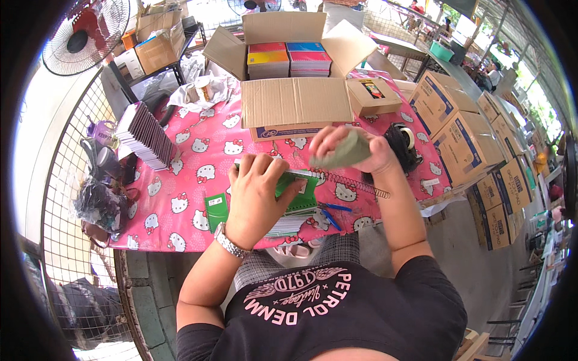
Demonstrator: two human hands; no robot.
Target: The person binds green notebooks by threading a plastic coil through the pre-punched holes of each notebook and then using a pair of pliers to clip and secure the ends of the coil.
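Black shirt (337, 319); left hand (256, 195) half-open on green notebook (306, 194), spiral coil (367, 185) protruding; right hand (377, 157) clutching blurred grey-green item (341, 151).

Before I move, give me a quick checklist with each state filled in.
1. Left hand on the green notebook: ok.
2. Right hand free: not ok, it holds an olive-green item.
3. Identity of that item: cannot tell, blurred.
4. Spiral coil within the notebook's edge: not ok, it trails out rightward.
5. Blue-handled pliers out of the hands: ok, on the table.
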